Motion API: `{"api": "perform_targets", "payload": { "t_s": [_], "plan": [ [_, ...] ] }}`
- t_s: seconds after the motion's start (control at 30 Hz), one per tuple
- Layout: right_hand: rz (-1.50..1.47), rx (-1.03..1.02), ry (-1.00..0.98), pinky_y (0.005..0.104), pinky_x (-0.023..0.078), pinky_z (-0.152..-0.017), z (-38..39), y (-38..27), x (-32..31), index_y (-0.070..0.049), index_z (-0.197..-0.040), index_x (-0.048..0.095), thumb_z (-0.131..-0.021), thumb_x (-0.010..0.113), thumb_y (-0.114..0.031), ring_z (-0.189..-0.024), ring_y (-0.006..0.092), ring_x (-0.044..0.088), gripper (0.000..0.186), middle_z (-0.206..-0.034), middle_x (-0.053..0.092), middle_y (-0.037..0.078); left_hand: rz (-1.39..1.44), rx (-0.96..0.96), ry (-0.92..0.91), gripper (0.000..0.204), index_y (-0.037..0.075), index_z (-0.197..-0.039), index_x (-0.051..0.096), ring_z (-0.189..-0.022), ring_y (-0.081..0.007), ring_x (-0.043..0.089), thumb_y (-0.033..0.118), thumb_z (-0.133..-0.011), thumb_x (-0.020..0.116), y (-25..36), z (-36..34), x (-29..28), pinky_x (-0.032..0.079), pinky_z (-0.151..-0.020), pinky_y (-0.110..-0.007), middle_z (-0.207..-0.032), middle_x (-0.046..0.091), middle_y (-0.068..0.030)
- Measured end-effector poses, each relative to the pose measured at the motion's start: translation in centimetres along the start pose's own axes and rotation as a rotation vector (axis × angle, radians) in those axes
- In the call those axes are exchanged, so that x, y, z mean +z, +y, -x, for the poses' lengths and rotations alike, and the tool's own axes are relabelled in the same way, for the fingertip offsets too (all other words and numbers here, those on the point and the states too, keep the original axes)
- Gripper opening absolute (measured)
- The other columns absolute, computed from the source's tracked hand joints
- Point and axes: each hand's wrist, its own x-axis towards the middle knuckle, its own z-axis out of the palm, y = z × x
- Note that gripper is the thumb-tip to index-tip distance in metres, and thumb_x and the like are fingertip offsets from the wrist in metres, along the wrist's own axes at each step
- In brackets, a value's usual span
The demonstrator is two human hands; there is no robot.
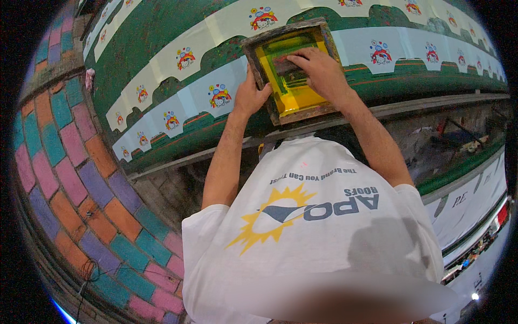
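A wooden screen-printing frame [250, 56] lies on a light cut piece on the green table. Yellow ink [308, 100] coats its mesh, thickest along the near and right sides. My left hand [251, 96] grips the frame's left side, thumb on the near left part and fingers along the outer edge. Inside the frame, my right hand [322, 73] is closed on a dark squeegee [284, 66], its fingers over the top edge. The squeegee's lower part is hard to make out. What lies under the frame is hidden.
Rows of white cut pieces [353, 48] with rainbow cartoon prints run along the long green table [210, 54]. Its near edge [431, 102] passes in front of me. Coloured paving bricks [70, 140] cover the floor at left, with a thin cable [91, 270]. White printed sheeting [464, 202] is at right.
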Motion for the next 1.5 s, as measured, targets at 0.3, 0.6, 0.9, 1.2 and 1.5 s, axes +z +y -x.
{"api": "perform_targets", "payload": {
  "t_s": [0.3,0.6,0.9,1.2,1.5],
  "plan": [
    [0.074,-0.097,-0.036,0.0441,0.055,-0.106,-6.5,1.9,3.3,-0.015,-0.138,0.068,-0.078,0.075,0.005,-0.123,0.0333,0.065,0.063,-0.127,0.069,0.009,-0.019,-0.097,-0.08,0.096,0.008,-0.171,0.018,-0.118,-0.0509,0.069,0.049,-0.1,0.068,-0.4,0.2,-0.7,0.055,-0.101,-0.053,-0.13,0.072,-0.0292],
    [-0.014,-0.058,-0.192,0.0483,0.057,-0.1,2.7,-1.6,1.0,-0.015,-0.127,0.073,-0.086,0.068,-0.005,-0.114,0.0351,0.067,0.042,-0.115,0.071,0.013,0.093,-0.026,-0.072,0.083,0.005,-0.172,0.009,-0.096,-0.0535,0.071,0.044,-0.111,0.051,-2.1,-0.3,-0.6,0.055,-0.086,-0.049,-0.109,0.073,-0.0328],
    [-0.039,-0.014,-0.177,0.0436,0.054,-0.106,3.1,-1.0,-0.6,-0.012,-0.134,0.07,-0.076,0.072,0.008,-0.123,0.034,0.064,0.061,-0.132,0.068,0.01,0.176,-0.01,-0.012,0.076,0.005,-0.168,0.029,-0.109,-0.0446,0.071,0.047,-0.11,0.055,-2.3,-0.2,-0.2,0.053,-0.093,-0.05,-0.124,0.072,-0.0259],
    [0.138,-0.035,-0.058,0.0448,0.057,-0.103,-4.3,5.4,-1.3,-0.018,-0.139,0.068,-0.083,0.071,0.002,-0.123,0.035,0.065,0.059,-0.13,0.069,0.011,0.156,-0.063,-0.076,0.08,0.003,-0.169,0.023,-0.116,-0.0433,0.07,0.044,-0.11,0.056,-3.5,-0.3,-0.1,0.053,-0.097,-0.047,-0.132,0.068,-0.0274],
    [0.095,0.11,-0.226,0.0449,0.058,-0.102,4.3,1.3,-2.2,-0.016,-0.14,0.067,-0.084,0.068,0.005,-0.122,0.035,0.066,0.06,-0.133,0.068,0.012,0.172,-0.041,-0.092,0.093,-0.013,-0.165,0.015,-0.068,-0.0349,0.073,0.048,-0.109,0.056,-3.6,-0.4,-0.2,0.056,-0.066,-0.042,-0.081,0.072,-0.0249]
  ]
}}
